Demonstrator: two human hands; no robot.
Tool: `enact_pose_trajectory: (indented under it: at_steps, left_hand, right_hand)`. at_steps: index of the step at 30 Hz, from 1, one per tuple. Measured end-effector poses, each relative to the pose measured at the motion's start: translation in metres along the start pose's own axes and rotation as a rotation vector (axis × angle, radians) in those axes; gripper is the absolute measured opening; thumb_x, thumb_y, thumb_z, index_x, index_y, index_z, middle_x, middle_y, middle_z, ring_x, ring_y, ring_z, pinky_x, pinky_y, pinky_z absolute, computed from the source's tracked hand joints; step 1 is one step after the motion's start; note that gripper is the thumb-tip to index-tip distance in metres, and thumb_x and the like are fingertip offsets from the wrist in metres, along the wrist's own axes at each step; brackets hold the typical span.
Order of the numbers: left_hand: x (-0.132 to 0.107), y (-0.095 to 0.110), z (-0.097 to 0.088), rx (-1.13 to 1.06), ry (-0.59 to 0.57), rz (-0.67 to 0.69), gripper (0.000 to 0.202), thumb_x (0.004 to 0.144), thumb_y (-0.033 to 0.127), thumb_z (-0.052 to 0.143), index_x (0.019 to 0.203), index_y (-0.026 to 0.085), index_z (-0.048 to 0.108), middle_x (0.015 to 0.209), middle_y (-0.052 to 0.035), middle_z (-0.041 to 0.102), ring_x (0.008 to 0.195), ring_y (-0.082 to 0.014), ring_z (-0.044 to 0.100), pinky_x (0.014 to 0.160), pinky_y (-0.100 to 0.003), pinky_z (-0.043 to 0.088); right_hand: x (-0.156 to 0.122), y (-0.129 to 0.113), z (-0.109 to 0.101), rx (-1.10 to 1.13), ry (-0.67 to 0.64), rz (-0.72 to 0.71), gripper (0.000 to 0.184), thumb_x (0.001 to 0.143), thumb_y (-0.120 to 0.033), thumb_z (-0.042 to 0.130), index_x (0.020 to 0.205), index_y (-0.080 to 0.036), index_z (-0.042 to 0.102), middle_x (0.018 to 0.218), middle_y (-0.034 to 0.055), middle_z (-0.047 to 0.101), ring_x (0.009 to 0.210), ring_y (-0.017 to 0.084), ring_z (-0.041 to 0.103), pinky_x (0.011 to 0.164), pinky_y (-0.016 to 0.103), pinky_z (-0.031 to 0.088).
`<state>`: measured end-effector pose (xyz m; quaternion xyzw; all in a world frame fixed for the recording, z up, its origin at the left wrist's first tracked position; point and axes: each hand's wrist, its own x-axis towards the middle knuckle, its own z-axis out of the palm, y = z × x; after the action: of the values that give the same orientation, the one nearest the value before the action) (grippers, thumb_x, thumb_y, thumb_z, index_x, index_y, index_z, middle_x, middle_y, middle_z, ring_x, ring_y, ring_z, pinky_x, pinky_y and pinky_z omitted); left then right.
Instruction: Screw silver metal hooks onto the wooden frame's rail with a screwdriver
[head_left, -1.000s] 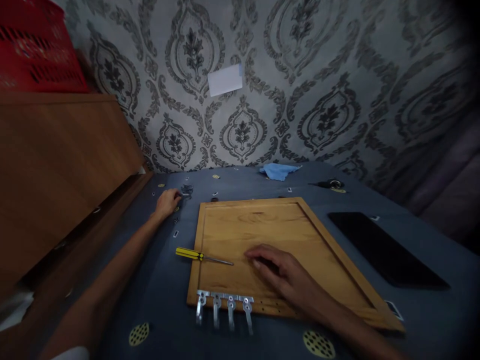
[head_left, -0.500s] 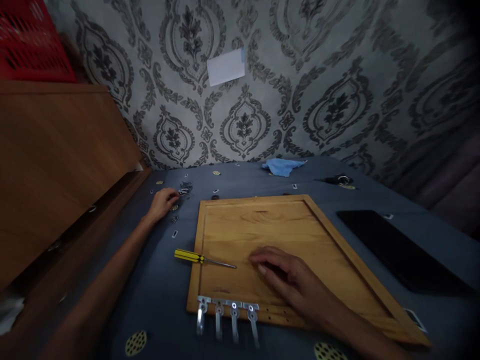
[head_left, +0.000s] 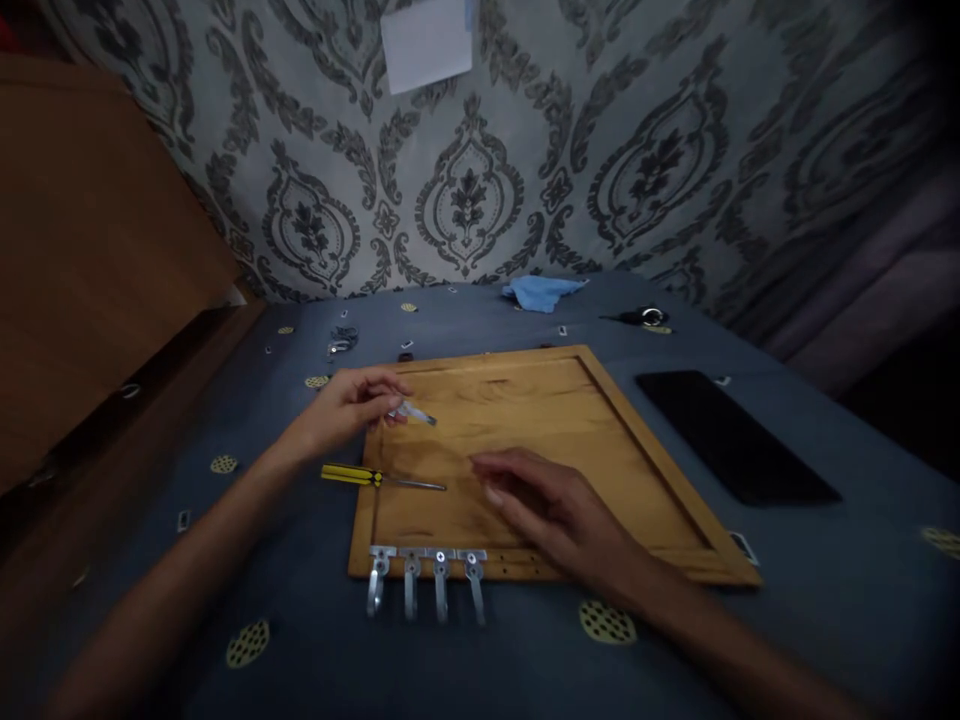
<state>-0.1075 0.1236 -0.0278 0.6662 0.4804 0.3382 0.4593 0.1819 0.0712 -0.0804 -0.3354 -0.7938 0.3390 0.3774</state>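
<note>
My left hand (head_left: pixel 356 405) pinches a small shiny metal hook (head_left: pixel 416 412) above the left edge of a framed wooden board (head_left: pixel 517 415). Over the lower middle of that board rests my right hand (head_left: pixel 547 505), its fingers loosely bent and the thumb apart, with nothing visible in it. A yellow and black screwdriver (head_left: pixel 360 475) lies across the board's left edge, its shaft pointing toward my right hand. Along the near edge, several metal hooks (head_left: pixel 441 580) sit in a row, jutting past the wood. Small holes (head_left: pixel 531 568) show to the right of the row.
A small pile of metal hooks (head_left: pixel 343 341) lies on the dark blue cloth (head_left: pixel 285 600) at the back left. Behind the board are a blue rag (head_left: pixel 544 292) and a dark tool (head_left: pixel 641 316). A black flat panel (head_left: pixel 731 435) lies right; a wooden cabinet (head_left: pixel 97 240) stands left.
My left hand has moved from the pile toward the board and now holds a metal hook. The view has tilted down; my right hand stays over the board.
</note>
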Motion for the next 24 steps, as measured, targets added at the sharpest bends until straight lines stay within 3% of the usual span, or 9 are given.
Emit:
enact_pose_trajectory:
  at_steps: [4, 7, 12, 17, 24]
  left_hand:
    - [-0.014, 0.024, 0.043, -0.115, -0.113, 0.005, 0.027, 0.083, 0.033, 0.076, 0.103, 0.018, 0.066, 0.079, -0.0016, 0.069, 0.073, -0.0148, 0.070, 0.064, -0.023, 0.056]
    - [-0.021, 0.032, 0.058, -0.166, -0.178, -0.020, 0.026, 0.085, 0.034, 0.071, 0.103, 0.017, 0.060, 0.076, 0.0008, 0.066, 0.073, -0.0138, 0.069, 0.069, -0.026, 0.059]
    - [-0.025, 0.035, 0.063, -0.150, -0.213, -0.031, 0.021, 0.089, 0.032, 0.065, 0.101, 0.017, 0.057, 0.079, 0.0000, 0.067, 0.075, -0.0122, 0.069, 0.068, -0.023, 0.057]
    - [-0.027, 0.035, 0.062, -0.073, -0.201, 0.015, 0.024, 0.095, 0.038, 0.055, 0.105, 0.017, 0.056, 0.080, -0.0026, 0.069, 0.072, -0.0128, 0.068, 0.061, -0.022, 0.053]
    - [-0.029, 0.035, 0.060, 0.085, -0.121, 0.076, 0.030, 0.097, 0.043, 0.049, 0.108, 0.016, 0.057, 0.091, -0.0066, 0.071, 0.082, -0.0150, 0.068, 0.066, -0.025, 0.054]
  right_hand:
    - [-0.004, -0.008, -0.001, 0.023, 0.078, -0.126, 0.033, 0.097, -0.026, 0.061, 0.129, -0.024, 0.061, 0.105, 0.0054, 0.073, 0.088, 0.016, 0.069, 0.080, 0.030, 0.058]
    - [-0.004, -0.012, -0.002, 0.031, 0.091, -0.197, 0.024, 0.097, -0.022, 0.061, 0.121, -0.022, 0.065, 0.093, 0.0033, 0.071, 0.080, 0.014, 0.067, 0.072, 0.026, 0.056]
    - [-0.003, -0.015, -0.002, 0.055, 0.060, -0.189, 0.008, 0.096, -0.021, 0.063, 0.099, -0.019, 0.069, 0.077, -0.0009, 0.066, 0.065, 0.010, 0.060, 0.058, 0.022, 0.048]
    - [-0.006, -0.017, -0.002, 0.093, 0.039, -0.139, 0.007, 0.095, -0.022, 0.065, 0.090, -0.019, 0.070, 0.073, -0.0021, 0.066, 0.062, 0.008, 0.059, 0.056, 0.021, 0.046]
    - [-0.007, -0.013, 0.000, 0.190, 0.042, -0.087, 0.007, 0.092, -0.022, 0.068, 0.087, -0.018, 0.072, 0.075, -0.0005, 0.069, 0.066, 0.010, 0.062, 0.060, 0.022, 0.048]
